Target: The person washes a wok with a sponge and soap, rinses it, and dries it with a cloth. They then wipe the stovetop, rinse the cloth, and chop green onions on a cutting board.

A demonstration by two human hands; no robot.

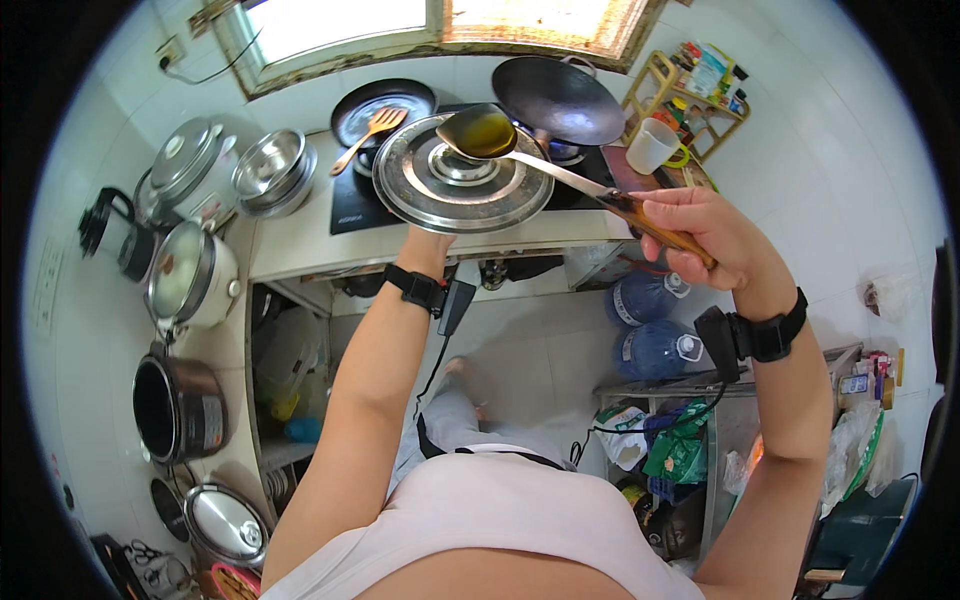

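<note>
My right hand (686, 232) grips the wooden handle of a metal ladle (559, 172). Dark yellowish liquid lies in the ladle's bowl, above a round metal-rimmed pot lid (390, 180). My left hand (431, 240) is mostly hidden beneath the lid; only its lower part near the wrist shows, so its grip cannot be seen. Behind the lid, a dark wok (559, 97) sits tilted at the right of the black cooktop (360, 210), with a bluish glow under it. A frying pan (375, 94) stands at the left, and a slotted wooden turner (369, 139) lies across its edge.
Stacked metal bowls (274, 169), a lidded cooker (187, 274) and a dark inner pot (180, 409) line the left counter. A white jug (652, 146) and a seasoning rack (660, 71) stand at the right. Large blue water bottles (649, 349) are on the floor.
</note>
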